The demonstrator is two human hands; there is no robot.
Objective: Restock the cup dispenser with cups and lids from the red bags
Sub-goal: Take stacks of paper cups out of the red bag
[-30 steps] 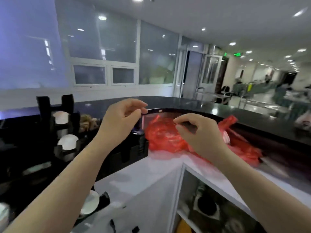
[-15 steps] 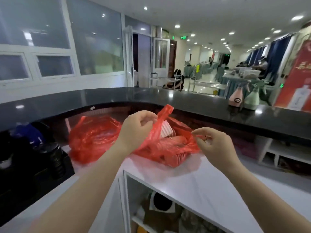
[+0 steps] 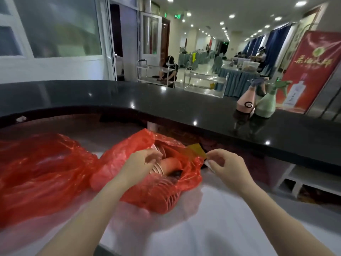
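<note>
Hands at the crinkled red plastic bag (image 3: 147,193) on the white bench (image 3: 212,228).
Left hand (image 3: 142,163) fingers curl on stacked paper cups (image 3: 162,169) inside; right hand (image 3: 227,163) fingers pinch its rim.

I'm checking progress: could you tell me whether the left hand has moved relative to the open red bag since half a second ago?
Yes. The left hand has gone from the bag's outer edge down into the red bag, onto the cups.
</note>
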